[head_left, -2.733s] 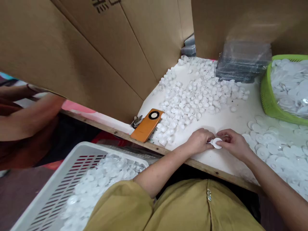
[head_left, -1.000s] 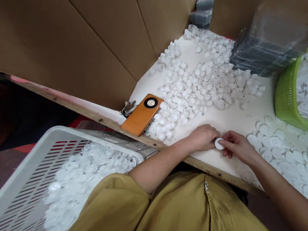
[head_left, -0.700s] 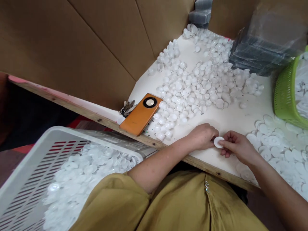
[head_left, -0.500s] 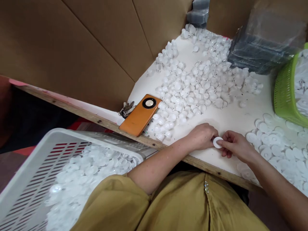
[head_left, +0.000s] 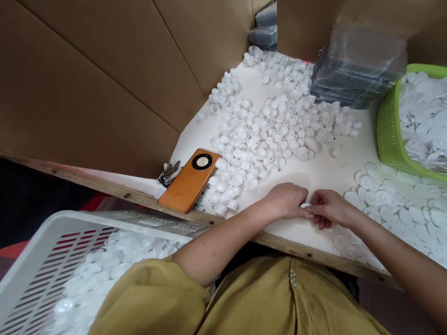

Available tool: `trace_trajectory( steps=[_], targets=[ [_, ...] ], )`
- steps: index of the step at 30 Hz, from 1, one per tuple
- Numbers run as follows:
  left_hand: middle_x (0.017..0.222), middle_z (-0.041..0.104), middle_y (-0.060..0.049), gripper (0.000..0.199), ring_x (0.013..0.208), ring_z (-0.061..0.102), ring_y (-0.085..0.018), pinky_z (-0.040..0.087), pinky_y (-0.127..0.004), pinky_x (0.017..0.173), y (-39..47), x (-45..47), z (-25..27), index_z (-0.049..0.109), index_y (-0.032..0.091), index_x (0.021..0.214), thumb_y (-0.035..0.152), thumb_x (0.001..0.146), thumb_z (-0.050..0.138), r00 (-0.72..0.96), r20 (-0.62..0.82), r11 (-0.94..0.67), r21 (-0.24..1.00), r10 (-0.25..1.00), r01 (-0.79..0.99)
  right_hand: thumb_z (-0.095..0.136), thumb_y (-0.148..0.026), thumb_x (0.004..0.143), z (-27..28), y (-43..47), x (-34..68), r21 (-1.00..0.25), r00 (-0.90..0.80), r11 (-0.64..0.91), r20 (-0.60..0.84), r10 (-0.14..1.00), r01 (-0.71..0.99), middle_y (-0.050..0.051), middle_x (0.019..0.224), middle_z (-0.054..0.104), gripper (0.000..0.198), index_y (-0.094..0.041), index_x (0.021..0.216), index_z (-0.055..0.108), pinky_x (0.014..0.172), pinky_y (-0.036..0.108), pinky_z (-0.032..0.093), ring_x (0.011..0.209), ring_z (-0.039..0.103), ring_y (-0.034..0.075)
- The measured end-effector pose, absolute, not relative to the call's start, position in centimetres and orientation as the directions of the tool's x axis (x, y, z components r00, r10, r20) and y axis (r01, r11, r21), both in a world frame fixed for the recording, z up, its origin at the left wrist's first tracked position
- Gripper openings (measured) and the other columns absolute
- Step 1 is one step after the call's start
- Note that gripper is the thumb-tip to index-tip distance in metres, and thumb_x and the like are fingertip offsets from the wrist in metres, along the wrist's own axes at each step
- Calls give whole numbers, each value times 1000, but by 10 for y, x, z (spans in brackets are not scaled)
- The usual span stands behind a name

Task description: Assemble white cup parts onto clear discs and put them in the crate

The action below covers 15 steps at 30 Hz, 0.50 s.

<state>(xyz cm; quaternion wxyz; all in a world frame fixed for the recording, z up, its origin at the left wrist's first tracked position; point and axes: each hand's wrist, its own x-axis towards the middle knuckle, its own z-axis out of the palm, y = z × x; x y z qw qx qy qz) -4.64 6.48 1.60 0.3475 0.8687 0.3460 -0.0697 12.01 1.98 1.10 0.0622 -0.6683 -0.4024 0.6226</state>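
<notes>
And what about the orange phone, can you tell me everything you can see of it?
The orange phone lies back up, so its screen is hidden. The back looks smooth, with a big round black camera ring, pale in the middle, at the far end. Faint lettering is too small to read. It lies slanted, its near end at the table's wooden edge. Keys sit close on its left; small white cups crowd its right and seem to touch it. No hand is on it.

The hands mostly hide a white piece.
</notes>
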Motion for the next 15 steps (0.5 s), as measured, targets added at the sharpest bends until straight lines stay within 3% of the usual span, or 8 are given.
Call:
trace_trajectory(
  steps=[5, 9, 11, 12, 13, 15],
  targets=[
    [78, 66, -1, 36, 72, 60, -18, 35, -25, 55, 70, -45, 17, 62, 20, 84, 53, 72, 66, 740, -431, -491, 559, 517, 669, 70, -29, 71, 10, 17, 117, -595, -102, -649, -769, 631, 475, -1, 48, 61, 28, -20, 74, 43, 32, 18, 33, 37, 56, 13],
    [83, 67, 2, 36, 75, 60, -16, 37, -23, 59, 63, -50, 14, 62, 23, 100, 45, 73, 68, 752, -350, -449, 635, 558, 629, 65, -38, 75, 11, 15, 124, -694, -200, -551, -688, 698, 464, -2, 52, 61, 25, -21, 76, 46, 35, 20, 35, 40, 55, 13],
    [87, 68, 1, 29, 80, 60, -16, 39, -23, 64, 57, -53, 11, 63, 23, 100, 39, 76, 66, 761, -282, -445, 673, 584, 590, 60, -44, 79, 13, 31, 137, -746, -103, -397, -524, 846, 535, -1, 55, 61, 26, -20, 76, 51, 42, 24, 40, 44, 56, 14],
    [88, 68, 1, 26, 82, 60, -16, 40, -23, 67, 53, -55, 9, 64, 22, 99, 35, 76, 66, 757, -256, -436, 688, 602, 580, 56, -46, 81, 15, 45, 147, -746, 2, -312, -385, 923, 588, 1, 59, 62, 27, -20, 76, 54, 47, 26, 43, 50, 58, 15],
    [88, 68, 0, 23, 83, 60, -16, 41, -23, 70, 50, -59, 9, 66, 21, 97, 32, 76, 66, 749, -237, -421, 704, 619, 572, 53, -48, 83, 17, 62, 158, -710, 169, -231, -158, 973, 665, 3, 65, 64, 29, -20, 79, 56, 55, 28, 46, 57, 60, 17],
    [86, 67, -1, 22, 83, 59, -16, 43, -24, 74, 43, -71, 14, 67, 19, 95, 29, 76, 66, 731, -224, -367, 748, 645, 553, 43, -44, 89, 20, 102, 179, -674, 336, -203, 71, 939, 710, 12, 100, 66, 32, -17, 101, 57, 79, 34, 46, 91, 60, 22]
  ],
)
